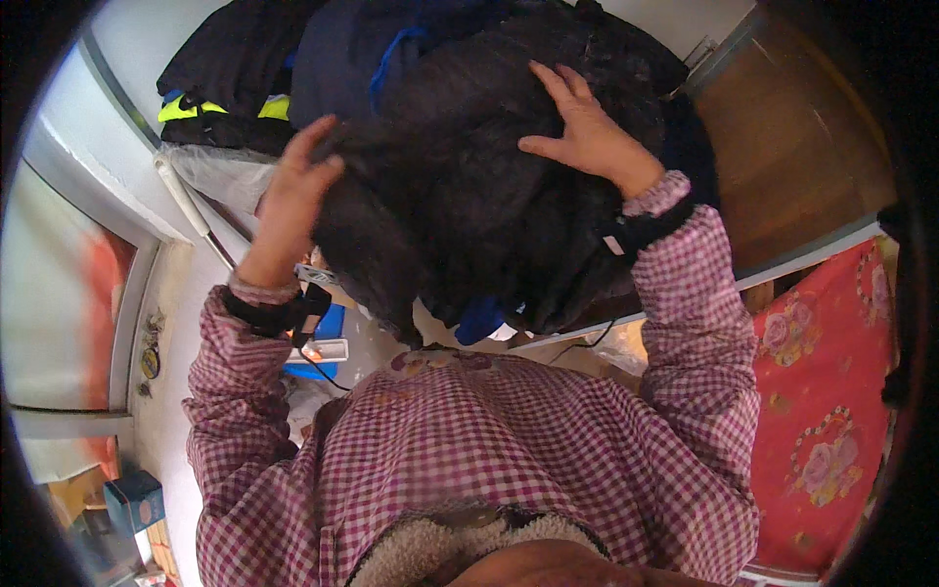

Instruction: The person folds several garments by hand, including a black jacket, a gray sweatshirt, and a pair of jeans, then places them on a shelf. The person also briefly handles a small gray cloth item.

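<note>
A large, rumpled black garment [469,176] is spread over a pile in front of me and hangs down over its near edge. My right hand [592,137] rests on the garment's far right part, thumb out and fingers spread. At the garment's left edge is my left hand [293,196], slightly blurred, with thumb and fingers apart. Whether its fingertips touch the cloth is hard to tell. A dark blue garment with bright blue trim [337,59] lies behind the black one. A bit of blue cloth [479,321] shows under the near edge.
Folded dark clothes with neon yellow strips [274,108] are stacked at the far left, above clear plastic [215,171]. A white pole [186,201] leans beside them. To the right are a brown wooden surface [782,147] and a red floral cloth [812,411]. Blue things [328,328] lie below my left wrist.
</note>
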Demonstrator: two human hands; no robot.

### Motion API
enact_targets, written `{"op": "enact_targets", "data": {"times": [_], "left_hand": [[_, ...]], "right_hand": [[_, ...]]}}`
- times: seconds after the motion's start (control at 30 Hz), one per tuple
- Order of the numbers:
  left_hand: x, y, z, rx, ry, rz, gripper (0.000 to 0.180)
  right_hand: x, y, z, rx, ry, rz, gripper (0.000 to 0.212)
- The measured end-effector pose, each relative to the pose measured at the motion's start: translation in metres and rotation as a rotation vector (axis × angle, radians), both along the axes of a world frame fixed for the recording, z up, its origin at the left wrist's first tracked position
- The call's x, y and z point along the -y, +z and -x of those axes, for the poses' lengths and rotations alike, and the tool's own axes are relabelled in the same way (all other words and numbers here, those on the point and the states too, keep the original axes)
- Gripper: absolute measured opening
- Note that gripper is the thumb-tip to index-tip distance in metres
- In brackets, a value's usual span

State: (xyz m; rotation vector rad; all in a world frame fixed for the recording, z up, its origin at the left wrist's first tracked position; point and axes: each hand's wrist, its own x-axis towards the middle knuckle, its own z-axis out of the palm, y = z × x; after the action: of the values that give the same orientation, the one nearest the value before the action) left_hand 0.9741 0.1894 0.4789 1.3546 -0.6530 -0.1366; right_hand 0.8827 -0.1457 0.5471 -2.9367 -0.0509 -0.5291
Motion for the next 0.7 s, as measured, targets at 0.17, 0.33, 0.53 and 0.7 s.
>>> {"op": "enact_targets", "data": {"times": [0.17, 0.33, 0.53, 0.7], "left_hand": [[-0.007, 0.048, -0.001, 0.031, -0.133, 0.39, 0.038], [0.069, 0.077, 0.024, 0.246, -0.274, 0.357, 0.038], [0.151, 0.096, 0.053, 1.122, -0.35, -0.374, 0.075], [0.155, 0.115, 0.02, 1.412, 0.091, -0.355, 0.085]], "right_hand": [[-0.013, -0.03, -0.039, 0.08, -0.078, -0.064, 0.095], [-0.003, -0.043, -0.054, 0.212, -0.004, 0.069, 0.079], [0.017, -0.023, -0.013, 0.225, 0.086, -0.232, 0.064], [0.021, 0.014, 0.046, -0.031, 0.264, -0.781, 0.054]]}}
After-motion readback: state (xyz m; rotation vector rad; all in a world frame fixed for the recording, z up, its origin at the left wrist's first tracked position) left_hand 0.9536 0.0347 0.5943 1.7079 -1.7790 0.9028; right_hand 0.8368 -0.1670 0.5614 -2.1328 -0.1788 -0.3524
